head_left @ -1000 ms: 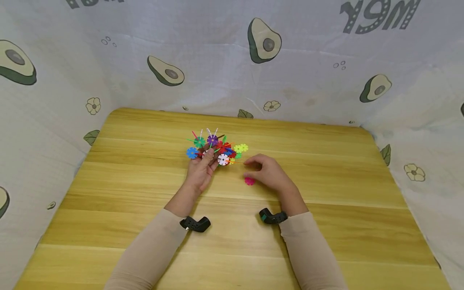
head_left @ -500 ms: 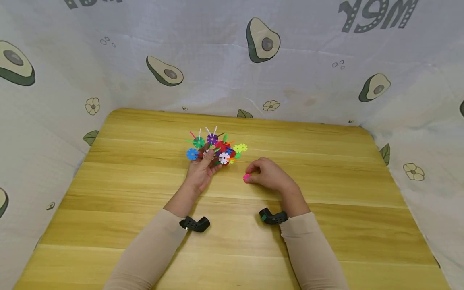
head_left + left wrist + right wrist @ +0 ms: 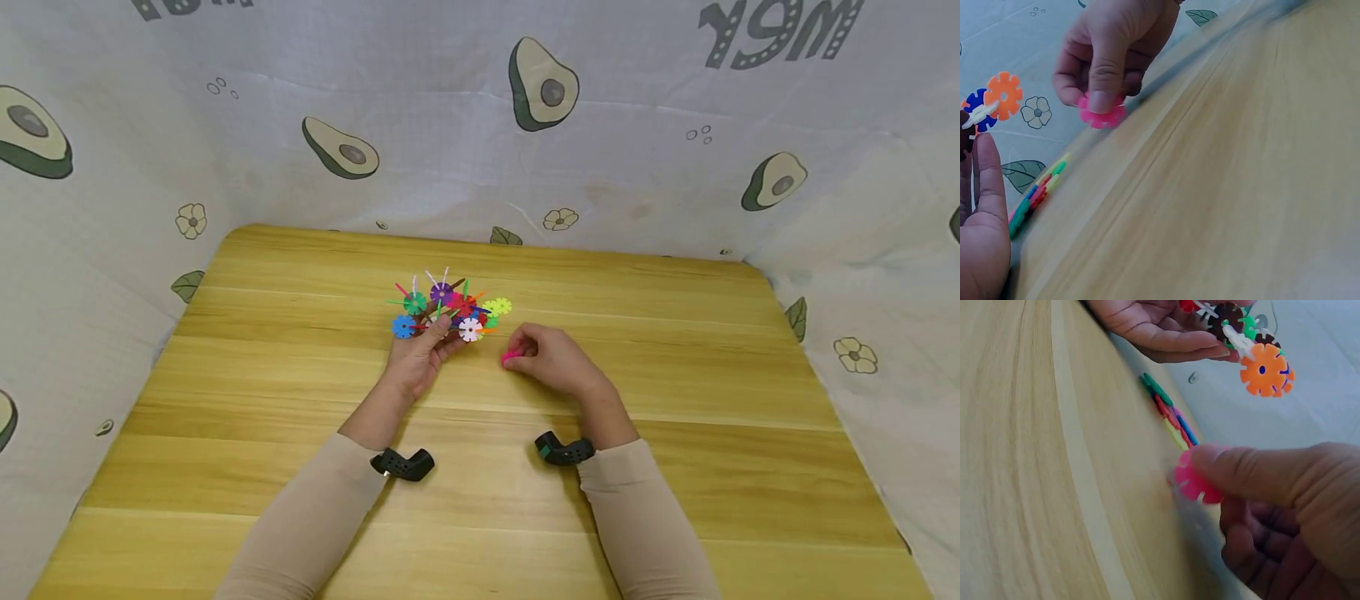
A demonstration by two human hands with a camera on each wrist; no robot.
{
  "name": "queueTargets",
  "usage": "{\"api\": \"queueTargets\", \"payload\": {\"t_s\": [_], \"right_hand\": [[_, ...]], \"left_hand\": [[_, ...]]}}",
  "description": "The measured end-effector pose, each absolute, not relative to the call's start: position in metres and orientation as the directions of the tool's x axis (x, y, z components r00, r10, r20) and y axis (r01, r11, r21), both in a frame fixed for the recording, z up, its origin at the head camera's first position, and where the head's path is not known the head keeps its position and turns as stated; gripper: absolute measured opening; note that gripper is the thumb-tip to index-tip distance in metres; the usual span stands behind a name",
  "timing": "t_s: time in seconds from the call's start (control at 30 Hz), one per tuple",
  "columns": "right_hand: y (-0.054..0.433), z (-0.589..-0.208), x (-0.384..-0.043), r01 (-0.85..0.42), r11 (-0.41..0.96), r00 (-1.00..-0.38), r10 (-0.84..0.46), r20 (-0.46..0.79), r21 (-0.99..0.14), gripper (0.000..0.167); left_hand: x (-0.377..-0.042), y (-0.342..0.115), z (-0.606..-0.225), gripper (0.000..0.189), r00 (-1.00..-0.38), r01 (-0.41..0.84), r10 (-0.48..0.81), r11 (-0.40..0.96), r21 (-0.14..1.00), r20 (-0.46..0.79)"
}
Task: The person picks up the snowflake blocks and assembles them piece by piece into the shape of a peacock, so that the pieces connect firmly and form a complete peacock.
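My left hand (image 3: 414, 360) holds a cluster of interlocked notched plastic discs (image 3: 442, 294) above the table, with the thumb over it and the fingers beneath. Orange, dark brown and white discs (image 3: 1263, 370) of this cluster stick out past the fingertips in the right wrist view. To the right, my right hand (image 3: 558, 358) pinches a single pink notched disc (image 3: 1190, 478) between thumb and index finger. That pink disc stands apart from the cluster, its slotted rim showing in both wrist views. The left palm hides part of the cluster.
Several loose notched discs (image 3: 1038, 197), in green, red, yellow and blue, lie on the wooden table (image 3: 480, 467) beyond the hands. A pale cloth (image 3: 450, 125) printed with avocados surrounds the table at the back and sides.
The right thumb and index finger have picked up the pink disc from the table and turned it. The left hand has tilted the cluster slightly.
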State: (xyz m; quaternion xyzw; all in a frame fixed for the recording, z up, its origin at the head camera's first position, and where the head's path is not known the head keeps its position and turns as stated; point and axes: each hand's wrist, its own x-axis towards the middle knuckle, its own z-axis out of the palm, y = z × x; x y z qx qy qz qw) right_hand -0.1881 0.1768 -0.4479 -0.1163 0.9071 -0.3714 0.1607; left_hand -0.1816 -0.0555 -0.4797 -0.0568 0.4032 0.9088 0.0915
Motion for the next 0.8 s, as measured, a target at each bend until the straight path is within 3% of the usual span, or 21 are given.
{"api": "queueTargets", "payload": {"t_s": [0.33,0.47,0.8], "right_hand": [[0.175,-0.449,-0.189,-0.061,0.391,-0.978,-0.209,-0.024,-0.918,0.015],[0.172,-0.448,-0.188,-0.119,0.293,-0.975,-0.217,0.055,-0.949,0.016],[0.165,-0.453,-0.186,-0.14,0.2,-0.966,-0.243,0.089,-0.97,0.017]], "left_hand": [[-0.182,-0.057,-0.482,0.027,-0.974,-0.22,0.191,-0.658,0.72,-0.123],[-0.181,-0.056,-0.482,0.027,-0.966,-0.243,0.232,-0.664,0.707,-0.114],[-0.182,-0.057,-0.482,0.024,-0.956,-0.283,0.263,-0.694,0.662,-0.134]]}}
